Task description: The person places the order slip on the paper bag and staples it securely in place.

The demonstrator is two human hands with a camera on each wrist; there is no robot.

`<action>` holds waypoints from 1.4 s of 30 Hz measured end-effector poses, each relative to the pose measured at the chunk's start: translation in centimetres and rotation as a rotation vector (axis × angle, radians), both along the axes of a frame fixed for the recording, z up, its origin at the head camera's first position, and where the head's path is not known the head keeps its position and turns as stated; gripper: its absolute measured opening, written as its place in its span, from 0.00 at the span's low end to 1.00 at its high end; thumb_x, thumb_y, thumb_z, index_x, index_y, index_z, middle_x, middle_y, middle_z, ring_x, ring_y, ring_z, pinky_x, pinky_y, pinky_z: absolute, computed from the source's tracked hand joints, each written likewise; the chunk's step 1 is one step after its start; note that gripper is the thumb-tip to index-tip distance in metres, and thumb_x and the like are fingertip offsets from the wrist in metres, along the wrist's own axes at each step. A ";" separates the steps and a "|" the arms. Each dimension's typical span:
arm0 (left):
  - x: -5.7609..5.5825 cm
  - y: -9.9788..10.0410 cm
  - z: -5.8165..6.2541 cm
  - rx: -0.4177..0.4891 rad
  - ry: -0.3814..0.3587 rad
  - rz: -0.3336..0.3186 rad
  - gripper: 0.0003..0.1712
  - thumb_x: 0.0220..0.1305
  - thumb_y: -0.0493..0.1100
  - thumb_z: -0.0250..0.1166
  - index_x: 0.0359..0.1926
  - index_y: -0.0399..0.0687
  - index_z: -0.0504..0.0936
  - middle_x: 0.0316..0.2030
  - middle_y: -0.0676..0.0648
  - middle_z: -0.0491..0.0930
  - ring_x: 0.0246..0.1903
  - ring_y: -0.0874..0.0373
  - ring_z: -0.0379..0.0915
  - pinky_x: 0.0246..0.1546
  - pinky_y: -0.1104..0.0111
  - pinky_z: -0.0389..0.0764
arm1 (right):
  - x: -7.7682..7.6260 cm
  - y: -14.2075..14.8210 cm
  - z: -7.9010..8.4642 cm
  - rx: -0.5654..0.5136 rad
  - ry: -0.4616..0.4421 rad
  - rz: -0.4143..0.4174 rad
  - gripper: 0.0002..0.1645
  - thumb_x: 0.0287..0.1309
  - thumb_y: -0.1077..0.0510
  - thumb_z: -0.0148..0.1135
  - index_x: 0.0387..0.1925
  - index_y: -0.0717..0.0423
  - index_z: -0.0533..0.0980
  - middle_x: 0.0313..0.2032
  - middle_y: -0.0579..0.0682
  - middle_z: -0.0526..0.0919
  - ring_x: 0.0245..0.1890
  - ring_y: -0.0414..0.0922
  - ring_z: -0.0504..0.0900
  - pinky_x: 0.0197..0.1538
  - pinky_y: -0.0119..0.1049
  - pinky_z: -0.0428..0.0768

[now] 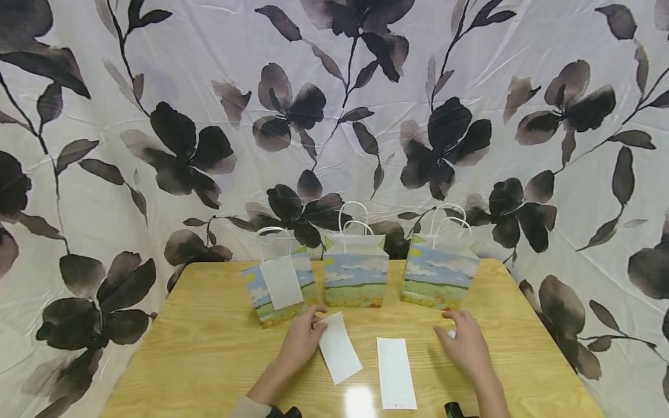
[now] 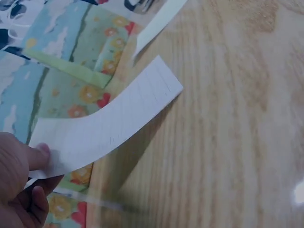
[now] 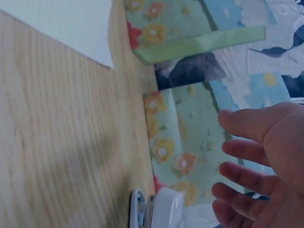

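Note:
My left hand [image 1: 299, 343] pinches one end of a lined white paper strip [image 1: 340, 348] between thumb and fingers. In the left wrist view the strip [image 2: 118, 118] bends away over the table. My right hand [image 1: 467, 342] is apart from everything, its fingers loosely bent and holding nothing. Below it sits a small white object like a mini stapler [image 3: 167, 209], partly cut off in the right wrist view. A second lined paper strip [image 1: 396, 374] lies flat between the hands. On the front of the left paper gift bag [image 1: 255, 290] is a white paper [image 1: 281, 284].
A middle gift bag [image 1: 355, 278] and a right gift bag [image 1: 439, 273], both with white handles and a printed meadow, stand at the wooden table's [image 1: 198, 337] far edge. A floral curtain [image 1: 355, 157] hangs behind them.

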State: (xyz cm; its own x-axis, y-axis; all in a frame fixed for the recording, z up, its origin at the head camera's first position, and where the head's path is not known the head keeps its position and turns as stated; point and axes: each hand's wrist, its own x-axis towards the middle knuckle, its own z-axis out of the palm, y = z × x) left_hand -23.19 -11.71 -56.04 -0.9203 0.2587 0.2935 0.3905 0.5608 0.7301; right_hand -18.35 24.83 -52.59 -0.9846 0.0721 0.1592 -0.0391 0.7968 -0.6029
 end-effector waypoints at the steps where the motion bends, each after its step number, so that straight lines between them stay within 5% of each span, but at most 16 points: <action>1: 0.0 -0.1 0.2 0.012 -0.008 -0.018 0.09 0.66 0.36 0.64 0.46 0.43 0.80 0.28 0.53 0.82 0.25 0.62 0.75 0.25 0.68 0.75 | -0.1 -0.2 0.1 -0.001 0.001 0.006 0.25 0.61 0.54 0.66 0.55 0.64 0.76 0.52 0.62 0.75 0.52 0.61 0.73 0.51 0.58 0.73; 7: -0.5 -0.5 1.8 0.072 0.103 -0.067 0.02 0.60 0.40 0.70 0.31 0.48 0.87 0.29 0.57 0.83 0.28 0.66 0.75 0.26 0.71 0.76 | -0.8 -1.8 1.2 -0.012 0.048 0.061 0.19 0.60 0.56 0.68 0.51 0.59 0.79 0.49 0.58 0.79 0.47 0.56 0.77 0.45 0.52 0.77; 19: -2.6 -0.8 5.7 0.082 0.264 -0.105 0.04 0.56 0.33 0.71 0.33 0.44 0.89 0.29 0.50 0.85 0.25 0.64 0.79 0.25 0.72 0.78 | -2.9 -6.0 4.4 -0.088 0.150 0.189 0.15 0.60 0.57 0.67 0.49 0.55 0.80 0.45 0.52 0.82 0.43 0.50 0.79 0.40 0.45 0.78; 29: -4.8 -0.4 9.5 0.047 0.301 -0.146 0.02 0.58 0.34 0.71 0.33 0.44 0.89 0.30 0.51 0.84 0.24 0.65 0.76 0.22 0.73 0.77 | -4.9 -6.9 6.2 -0.112 0.145 0.257 0.16 0.63 0.56 0.65 0.50 0.58 0.80 0.45 0.55 0.82 0.44 0.50 0.80 0.41 0.46 0.78; 34: -4.8 0.2 10.6 0.013 0.343 -0.155 0.03 0.57 0.33 0.72 0.33 0.43 0.89 0.31 0.50 0.85 0.26 0.63 0.76 0.23 0.72 0.77 | -5.3 -7.5 6.6 -0.116 0.156 0.273 0.15 0.63 0.56 0.65 0.49 0.57 0.80 0.45 0.53 0.82 0.44 0.49 0.80 0.42 0.47 0.79; 42: -5.5 1.1 12.8 -0.074 0.392 -0.183 0.03 0.58 0.35 0.71 0.35 0.43 0.88 0.30 0.51 0.83 0.25 0.65 0.75 0.25 0.73 0.76 | -6.6 -9.8 7.7 -0.190 0.464 0.295 0.08 0.58 0.62 0.69 0.40 0.58 0.83 0.36 0.49 0.83 0.35 0.45 0.79 0.33 0.43 0.79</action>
